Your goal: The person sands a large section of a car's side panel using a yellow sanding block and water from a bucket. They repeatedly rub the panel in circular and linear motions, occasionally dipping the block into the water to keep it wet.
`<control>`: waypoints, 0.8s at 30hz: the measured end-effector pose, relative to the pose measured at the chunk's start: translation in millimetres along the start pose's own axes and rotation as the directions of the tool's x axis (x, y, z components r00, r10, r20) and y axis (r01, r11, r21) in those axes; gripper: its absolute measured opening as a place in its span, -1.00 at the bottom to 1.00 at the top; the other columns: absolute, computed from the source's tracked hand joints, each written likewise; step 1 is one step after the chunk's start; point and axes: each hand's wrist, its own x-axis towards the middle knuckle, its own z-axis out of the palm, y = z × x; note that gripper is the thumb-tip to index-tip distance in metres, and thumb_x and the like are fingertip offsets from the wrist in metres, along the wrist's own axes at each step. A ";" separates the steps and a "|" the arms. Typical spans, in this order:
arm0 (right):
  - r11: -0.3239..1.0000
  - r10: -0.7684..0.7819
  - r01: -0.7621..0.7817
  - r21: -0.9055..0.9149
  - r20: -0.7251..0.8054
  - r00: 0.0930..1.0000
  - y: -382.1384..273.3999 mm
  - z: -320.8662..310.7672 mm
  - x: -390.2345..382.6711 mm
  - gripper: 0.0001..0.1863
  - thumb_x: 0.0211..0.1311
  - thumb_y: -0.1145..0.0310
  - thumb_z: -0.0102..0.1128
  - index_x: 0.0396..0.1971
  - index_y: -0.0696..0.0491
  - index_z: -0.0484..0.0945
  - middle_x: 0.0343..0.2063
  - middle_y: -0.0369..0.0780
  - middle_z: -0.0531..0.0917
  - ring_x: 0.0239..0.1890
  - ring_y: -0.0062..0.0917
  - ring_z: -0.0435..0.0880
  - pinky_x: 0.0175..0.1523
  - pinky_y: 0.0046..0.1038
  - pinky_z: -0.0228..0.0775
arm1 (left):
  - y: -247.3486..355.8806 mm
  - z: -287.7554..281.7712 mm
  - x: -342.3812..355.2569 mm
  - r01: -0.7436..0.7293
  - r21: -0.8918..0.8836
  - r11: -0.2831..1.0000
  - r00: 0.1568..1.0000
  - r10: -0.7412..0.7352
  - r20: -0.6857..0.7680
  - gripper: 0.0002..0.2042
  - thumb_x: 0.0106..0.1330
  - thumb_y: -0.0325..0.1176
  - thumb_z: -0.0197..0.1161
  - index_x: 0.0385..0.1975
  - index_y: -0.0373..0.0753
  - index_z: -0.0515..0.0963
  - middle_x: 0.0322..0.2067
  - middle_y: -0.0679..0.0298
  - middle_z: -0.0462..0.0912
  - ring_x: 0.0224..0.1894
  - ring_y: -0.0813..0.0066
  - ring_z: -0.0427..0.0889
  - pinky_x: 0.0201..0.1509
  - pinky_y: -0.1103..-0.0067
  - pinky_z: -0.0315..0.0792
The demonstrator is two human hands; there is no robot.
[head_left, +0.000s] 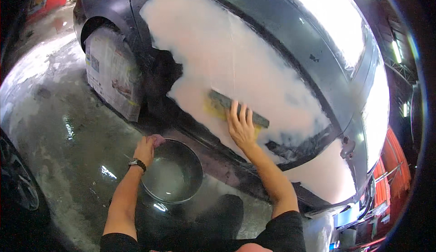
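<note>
My right hand [242, 125] grips a long dark grey sanding block [218, 98] with yellowish abrasive paper [212, 110], laid flat on the pale pink filler patch [204, 47] covering the car door. My left hand [144, 148], below a wristwatch [137, 163], holds a bunched pink cloth [158, 139] at the rim of a round bucket [200, 167] of cloudy water on the floor. The dark car body [318, 52] surrounds the patch.
A paper-masked wheel [109, 75] is at upper left. Wet concrete [77, 152] lies beneath, with another wheel [20, 175] at far left. A smaller filler patch [327, 175] is at right, near red shapes [393, 156]. A red object [47, 0] stands behind.
</note>
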 end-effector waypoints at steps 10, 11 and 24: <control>0.975 0.204 -0.197 0.103 -0.067 0.977 6.3 -13.5 130.9 -0.52 0.22 0.35 0.12 0.14 0.17 0.60 0.31 0.06 0.41 0.25 -0.02 0.45 0.34 0.05 0.29 | -26.9 11.6 3.3 -0.107 -0.030 0.994 0.994 0.107 -0.028 -0.58 0.21 -0.58 0.20 0.10 -0.18 0.48 -0.04 -0.07 0.49 -0.01 -0.20 0.54 0.07 0.09 0.48; 0.977 0.194 -0.186 0.105 -0.083 0.977 4.2 -14.9 115.4 -0.53 0.21 0.35 0.13 0.13 0.14 0.61 0.32 0.04 0.41 0.27 -0.03 0.44 0.34 0.03 0.30 | -29.2 7.4 1.4 -0.112 -0.021 0.994 0.993 0.111 -0.030 -0.58 0.20 -0.59 0.21 0.09 -0.18 0.48 -0.04 -0.06 0.49 0.01 -0.20 0.53 0.08 0.09 0.47; 0.969 0.204 -0.190 0.159 -0.071 0.976 37.3 -25.7 65.5 -0.57 0.21 0.33 0.15 0.09 0.05 0.63 0.35 0.00 0.42 0.32 -0.06 0.43 0.38 -0.03 0.28 | -21.0 0.6 5.6 -0.181 0.016 0.983 0.982 0.181 -0.048 -0.63 0.30 -0.58 0.11 0.12 -0.25 0.49 -0.03 -0.06 0.50 0.06 -0.16 0.49 0.17 0.16 0.43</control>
